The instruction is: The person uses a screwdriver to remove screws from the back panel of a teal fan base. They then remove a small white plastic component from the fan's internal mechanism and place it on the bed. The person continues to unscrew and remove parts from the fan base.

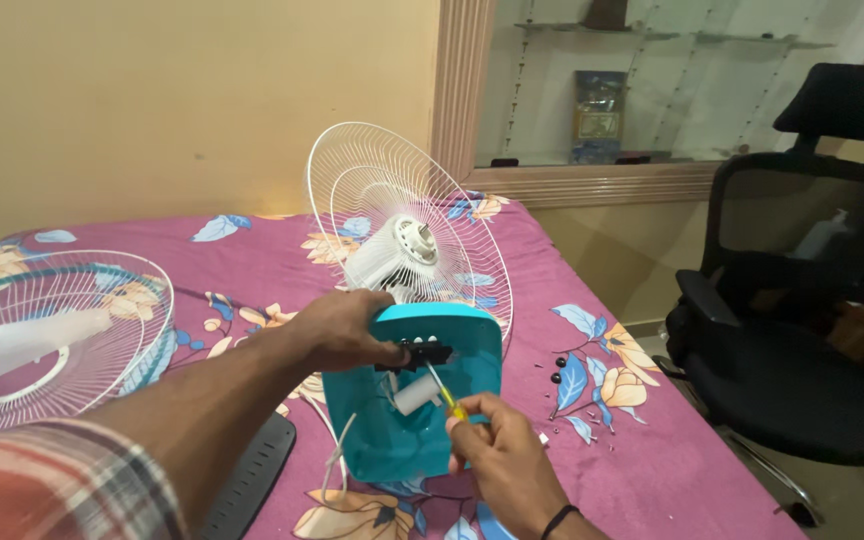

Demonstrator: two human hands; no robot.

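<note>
Left hand [337, 330] grips black switch block [414, 355] atop teal fan base [407, 400]; right hand [502, 455] fingers hold screwdriver [444, 393] beneath it. Unfastening stage; next needs steady tip.

A flat, upright packet [599, 115], blue and dark with a pale panel, stands on the shelf's [592, 165] middle.

On the bed [652, 470] before you stands the fan base [412, 400]; the rear grille [402, 220] rises behind it, front grille [62, 320] left, chair [802, 300] right.
</note>
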